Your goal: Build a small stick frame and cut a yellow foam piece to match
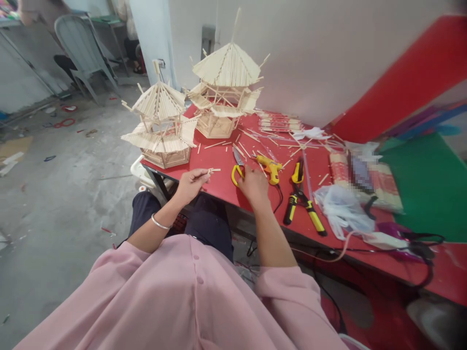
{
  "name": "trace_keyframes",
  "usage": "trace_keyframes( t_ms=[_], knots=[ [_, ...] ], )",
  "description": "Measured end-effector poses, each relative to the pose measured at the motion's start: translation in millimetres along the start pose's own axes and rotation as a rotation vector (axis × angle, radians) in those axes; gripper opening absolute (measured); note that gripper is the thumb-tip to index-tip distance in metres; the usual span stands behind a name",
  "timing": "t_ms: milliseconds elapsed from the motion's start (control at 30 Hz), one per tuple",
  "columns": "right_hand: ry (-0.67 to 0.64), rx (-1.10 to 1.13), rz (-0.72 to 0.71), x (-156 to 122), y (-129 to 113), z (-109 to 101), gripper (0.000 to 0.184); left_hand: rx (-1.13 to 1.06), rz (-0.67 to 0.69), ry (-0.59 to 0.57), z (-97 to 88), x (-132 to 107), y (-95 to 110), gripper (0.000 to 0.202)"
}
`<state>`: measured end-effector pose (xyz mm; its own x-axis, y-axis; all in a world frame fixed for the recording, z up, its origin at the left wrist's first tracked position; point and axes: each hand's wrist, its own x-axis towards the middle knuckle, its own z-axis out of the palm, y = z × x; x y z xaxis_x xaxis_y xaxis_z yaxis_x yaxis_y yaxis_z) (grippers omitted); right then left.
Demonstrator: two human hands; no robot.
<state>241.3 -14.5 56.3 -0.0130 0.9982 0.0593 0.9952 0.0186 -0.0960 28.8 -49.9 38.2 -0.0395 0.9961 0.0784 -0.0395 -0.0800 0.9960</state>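
Observation:
My left hand (190,185) is closed in a pinch on a few short wooden sticks (213,170), held just above the red table's (219,175) near edge. A silver bangle circles that wrist. My right hand (253,185) rests on the table with its fingers curled over the yellow-handled scissors (237,167). A yellow glue gun (269,166) lies just right of that hand. Two stick-built pagoda models stand behind: a smaller one (160,127) at the table's left corner and a taller one (225,90) further back.
Yellow-and-black cutters (302,203) lie right of the glue gun, then a clear plastic bag (341,208) and stick bundles (279,121). Loose sticks litter the table. Black cables trail off the front edge. A grey plastic chair (83,48) stands far left on the concrete floor.

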Motion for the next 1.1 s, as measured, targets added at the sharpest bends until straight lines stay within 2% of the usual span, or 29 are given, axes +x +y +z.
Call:
trace_keyframes(
  t_ms=[100,233,300,400,467,533,600,733,867,1100],
  knots=[
    [-0.096,-0.047,0.034,16.4,-6.6,-11.1,0.04,0.019,0.07,0.028,-4.0,0.1,6.3,0.031],
    [-0.142,0.045,0.083,17.1,6.7,-21.9,0.049,0.016,0.113,0.049,-7.6,0.9,11.7,0.028],
    [-0.095,0.231,0.057,0.3,12.6,-22.3,0.057,0.021,0.125,0.048,-7.1,0.0,14.4,0.028],
    [0.113,0.569,-0.133,-38.2,9.0,-20.7,0.085,0.056,0.177,0.023,-4.3,-4.2,21.6,0.025],
    [0.174,0.66,-0.254,-62.4,-1.2,-21.2,0.081,0.101,0.237,-0.001,-2.7,-8.4,28.7,0.02],
    [0.196,0.601,-0.345,-78.8,-13.4,-22.9,0.065,0.141,0.299,-0.002,-2.3,-12.6,36.3,0.013],
    [0.221,0.503,-0.352,-86.3,-22.9,-24.4,0.06,0.174,0.348,0.014,-3.4,-16.1,42.6,0.01],
    [0.215,0.417,-0.309,-88.1,-28.4,-24.4,0.064,0.245,0.381,0.012,-7.1,-19.5,48.3,0.016],
    [0.194,0.448,-0.345,-90.5,-26.9,-24.3,0.062,0.284,0.404,0.003,-7.7,-20.0,49.3,0.013],
    [0.189,0.477,-0.335,-94.3,-30.3,-25.2,0.06,0.347,0.556,0.019,-7.8,-20.5,50.3,0.017]
  ],
)
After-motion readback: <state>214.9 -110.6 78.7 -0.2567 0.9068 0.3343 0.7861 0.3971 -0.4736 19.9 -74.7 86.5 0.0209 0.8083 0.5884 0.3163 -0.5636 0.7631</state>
